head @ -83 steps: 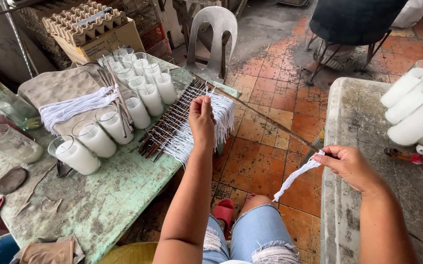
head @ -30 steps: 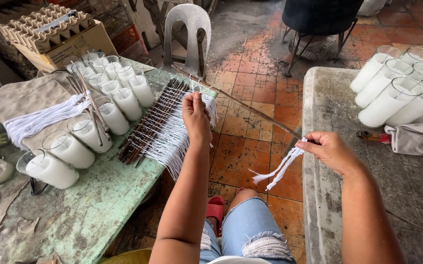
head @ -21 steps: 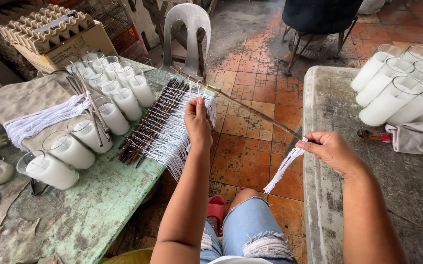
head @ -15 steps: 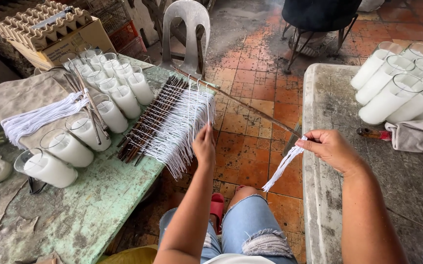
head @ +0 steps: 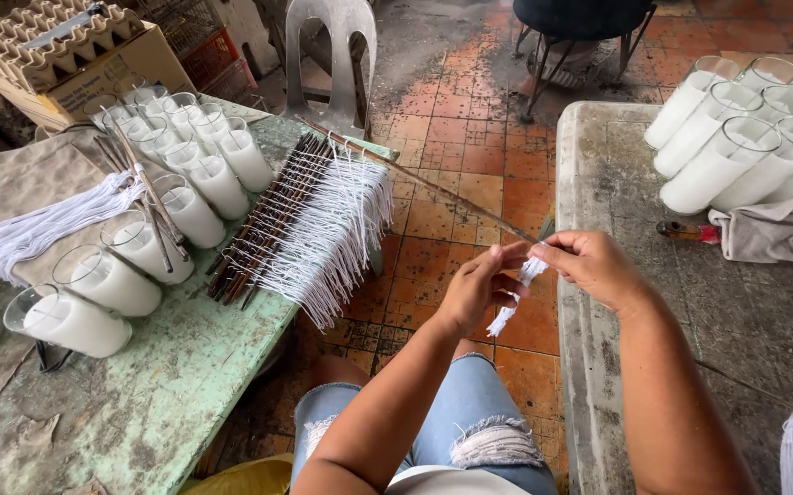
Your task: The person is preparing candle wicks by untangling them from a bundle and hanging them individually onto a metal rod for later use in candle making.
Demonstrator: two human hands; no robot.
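While both hands' grips pinch limp white wicks [head: 515,298], a thin stick [head: 433,188] crosses above.

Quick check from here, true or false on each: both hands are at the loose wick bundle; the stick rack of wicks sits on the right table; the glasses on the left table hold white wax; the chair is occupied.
1. Left hand and right hand meet at the wick bundle. True.
2. The stick rack lies on the right table. False: it lies on the green left table.
3. The glasses hold white wax. True.
4. The chair is occupied. False: nobody sits on it.
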